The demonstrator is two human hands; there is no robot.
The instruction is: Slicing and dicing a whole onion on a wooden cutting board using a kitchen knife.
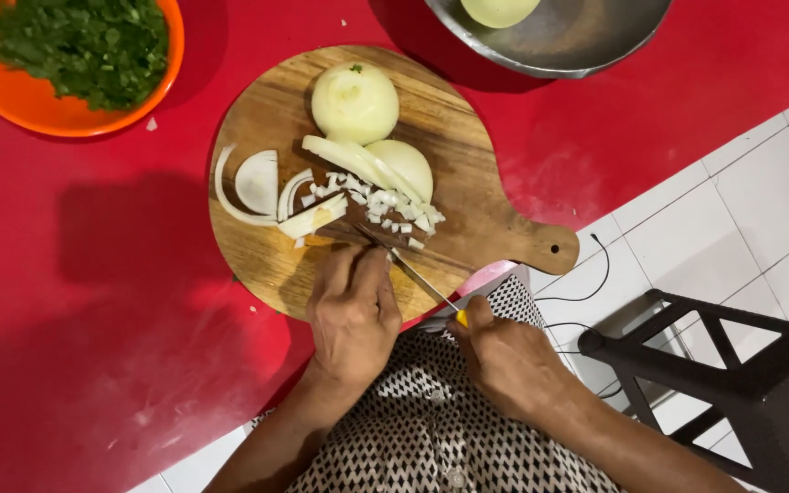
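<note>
On round board (267, 265) | left hand (351, 315) pressing onion (314, 219) | right hand (504, 358) gripping knife (413, 274)

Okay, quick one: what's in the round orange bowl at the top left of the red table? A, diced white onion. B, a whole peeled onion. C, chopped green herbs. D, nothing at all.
C: the round orange bowl holds a heap of chopped green herbs, while the diced white onion lies on the round wooden cutting board.
</note>
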